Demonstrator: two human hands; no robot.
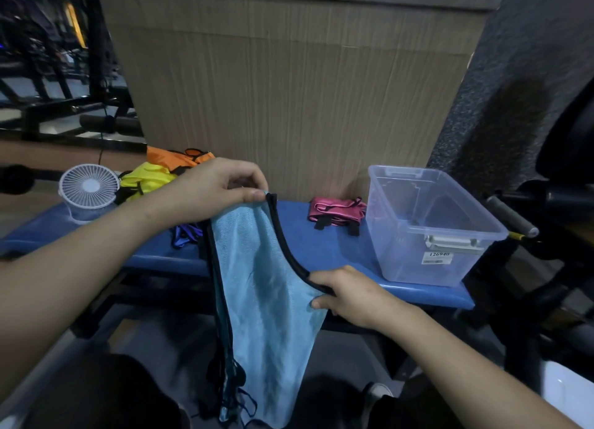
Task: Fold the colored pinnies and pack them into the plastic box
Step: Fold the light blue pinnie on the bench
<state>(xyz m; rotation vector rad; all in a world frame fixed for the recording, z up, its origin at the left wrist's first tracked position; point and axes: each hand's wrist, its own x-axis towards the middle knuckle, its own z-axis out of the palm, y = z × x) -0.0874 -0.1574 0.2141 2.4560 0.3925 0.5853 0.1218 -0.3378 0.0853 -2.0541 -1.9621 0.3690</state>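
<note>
From the head camera, both bare hands hold a light blue mesh pinnie [270, 287] in the air in front of a blue padded bench [324, 245]. The left hand [215, 190] pinches the top corner of the pinnie between thumb and curled fingers, right where the black edge trim [286, 245] begins. The right hand [347, 295] sits lower and to the right, its thumb and fingers clamped on the same black trim and on the cloth just under it. The trim runs in a curve from one grip down to the other, and below both grips the cloth hangs slack past the bench edge toward the person's lap.

To the right of the right hand's grip, on the bench, stands a clear plastic box [430, 222] with its lid off and a white latch and a barcode label on its near wall; nothing lies in it (the walls are see-through). Between that box and the left hand's grip lies a folded pink pinnie [336, 211] on the bench, just beside the box. Behind the left hand lie a yellow pinnie [144, 179] and an orange pinnie [170, 157], heaped unfolded, with a small white fan [88, 189] to their left. A purple pinnie [186, 234] shows under the left wrist.
</note>
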